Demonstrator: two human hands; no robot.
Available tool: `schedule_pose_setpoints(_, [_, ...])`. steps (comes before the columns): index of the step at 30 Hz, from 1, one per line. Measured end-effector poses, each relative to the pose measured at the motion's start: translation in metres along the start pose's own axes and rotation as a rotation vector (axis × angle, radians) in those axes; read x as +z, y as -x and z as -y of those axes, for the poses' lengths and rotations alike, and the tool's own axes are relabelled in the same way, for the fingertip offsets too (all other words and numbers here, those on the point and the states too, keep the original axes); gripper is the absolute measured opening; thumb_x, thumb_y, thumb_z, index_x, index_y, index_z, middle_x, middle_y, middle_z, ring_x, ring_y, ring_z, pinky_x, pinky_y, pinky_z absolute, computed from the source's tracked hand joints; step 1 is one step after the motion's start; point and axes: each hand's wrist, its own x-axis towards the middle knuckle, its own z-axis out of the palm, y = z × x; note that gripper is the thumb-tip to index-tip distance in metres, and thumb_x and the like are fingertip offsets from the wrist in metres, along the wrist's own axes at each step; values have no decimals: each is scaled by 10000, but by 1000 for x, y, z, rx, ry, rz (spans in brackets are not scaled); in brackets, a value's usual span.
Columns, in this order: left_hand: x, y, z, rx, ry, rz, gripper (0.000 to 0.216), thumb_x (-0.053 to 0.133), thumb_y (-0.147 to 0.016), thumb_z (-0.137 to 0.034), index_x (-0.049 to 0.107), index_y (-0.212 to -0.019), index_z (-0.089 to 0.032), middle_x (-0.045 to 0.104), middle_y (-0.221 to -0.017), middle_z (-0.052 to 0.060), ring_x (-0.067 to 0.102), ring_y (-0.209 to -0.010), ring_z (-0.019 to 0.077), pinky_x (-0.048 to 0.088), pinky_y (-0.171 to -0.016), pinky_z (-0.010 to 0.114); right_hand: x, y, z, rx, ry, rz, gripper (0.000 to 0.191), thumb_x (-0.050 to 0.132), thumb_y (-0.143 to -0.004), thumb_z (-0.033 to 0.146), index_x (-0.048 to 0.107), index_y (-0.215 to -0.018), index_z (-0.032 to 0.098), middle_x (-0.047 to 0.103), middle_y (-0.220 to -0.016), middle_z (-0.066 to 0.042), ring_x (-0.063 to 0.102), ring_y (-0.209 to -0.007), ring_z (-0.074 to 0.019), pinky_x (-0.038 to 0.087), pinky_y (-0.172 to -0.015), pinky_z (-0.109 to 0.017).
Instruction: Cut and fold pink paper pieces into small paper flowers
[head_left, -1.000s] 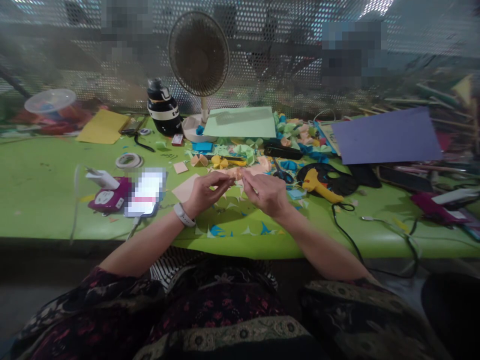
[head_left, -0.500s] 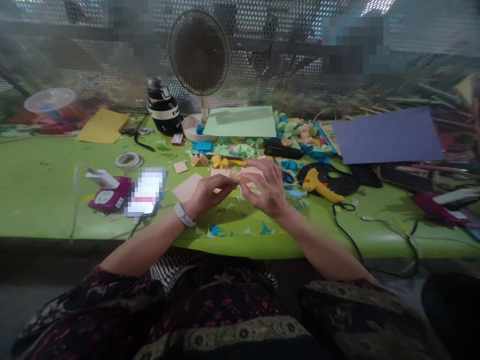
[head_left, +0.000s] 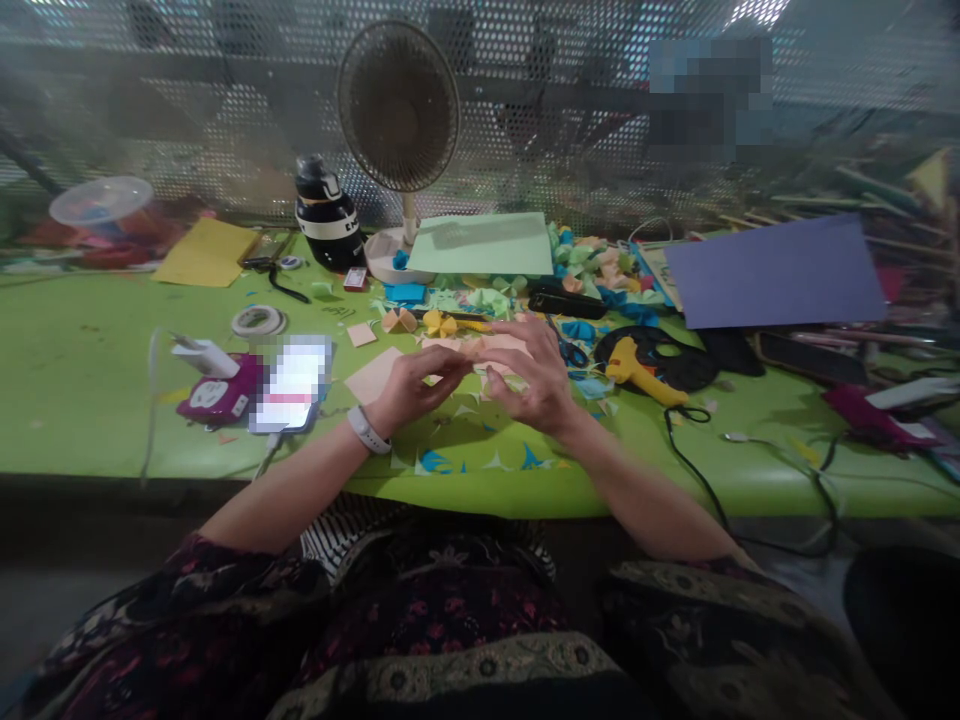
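Observation:
Over the middle of the green table, my left hand [head_left: 424, 382], with a pale band on its wrist, pinches a small folded piece of peach paper [head_left: 472, 348]. Beside it, my right hand [head_left: 534, 378] has its fingers reaching to the paper, the thumb held apart from the index finger. Fingers partly hide the paper, so its shape is unclear. Just beyond my hands are a yellow folded paper flower [head_left: 439, 323] and a peach folded paper piece [head_left: 398, 320]. A flat peach sheet [head_left: 373, 376] lies by my left hand.
A yellow glue gun [head_left: 643, 374], its cable trailing, lies right of my hands near scissors [head_left: 574, 355]. A lit phone [head_left: 291, 385] and tape roll [head_left: 258, 320] lie left. Behind stand a fan [head_left: 397, 110] and black bottle [head_left: 328, 222]. Paper scraps [head_left: 592, 265] are heaped at the back.
My right thumb has moved away from the peach paper and from the index finger, opening a gap. The left hand stays nearly in place.

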Motion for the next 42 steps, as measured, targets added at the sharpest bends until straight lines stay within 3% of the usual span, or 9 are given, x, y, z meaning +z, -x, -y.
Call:
schedule_pose_setpoints(4, [2,2,5,85,-91,-59,125,647,-926,-168,709,-1034,-171,761,-945,80,736,-834,139,596,-734,243,-4,-2,2,32,-53,-63,251,571,-856,197,681,-1062,290,650,-1259,-58,620,-1153,-269,443,-1075,-553])
schedule_pose_setpoints(10, [1,2,7,130,-193,-79,161,632,-941,-187,726,-1072,-186,771,-1001,89,752,-891,154,614,-764,247,-8,-4,2,240,-19,-92,231,553,-901,268,672,-1099,277,646,-1275,-94,609,-1178,-307,499,-1009,-542])
schedule_pose_setpoints(16, [0,3,8,104,-176,-35,209,600,-960,-189,721,-1130,-191,766,-1094,104,749,-973,170,623,-830,278,-8,-8,-2,258,-56,-115,227,566,-904,275,631,-1117,227,655,-1250,-126,617,-1181,-298,499,-1024,-512])
schedule_pose_setpoints(20, [0,2,9,123,-191,-42,252,593,-953,-151,702,-1178,-185,761,-1125,109,749,-985,173,629,-860,302,-8,-8,-4,322,-167,-76,240,548,-890,230,617,-1119,214,683,-1180,-115,641,-1131,-271,520,-988,-474])
schedule_pose_setpoints(25, [0,1,8,161,-182,-24,308,588,-934,-99,682,-1215,-182,747,-1181,107,736,-1047,171,625,-904,313,-4,-7,-5,394,-213,-51,239,547,-857,231,627,-1081,213,710,-1034,-78,681,-899,-220,558,-849,-417])
schedule_pose_setpoints(29, [1,2,9,112,-154,-34,313,588,-924,-102,683,-1214,-172,735,-1196,119,729,-1060,180,622,-915,332,-1,-7,-2,398,-187,-22,175,580,-823,231,638,-988,218,709,-889,-47,675,-812,-206,554,-801,-393])
schedule_pose_setpoints(35, [-4,0,10,27,-22,-8,334,577,-908,-129,685,-1218,-190,714,-1220,118,693,-1131,216,601,-953,403,-5,-7,2,411,-264,95,315,596,-814,254,632,-1125,223,722,-862,-31,689,-793,-206,553,-822,-398])
schedule_pose_setpoints(42, [-15,-3,5,-32,78,77,259,528,-929,-202,717,-1105,-180,730,-1125,111,700,-1056,223,601,-912,431,-10,-9,2,422,-319,149,232,544,-854,278,685,-1018,194,712,-790,-31,657,-697,-172,546,-721,-339])
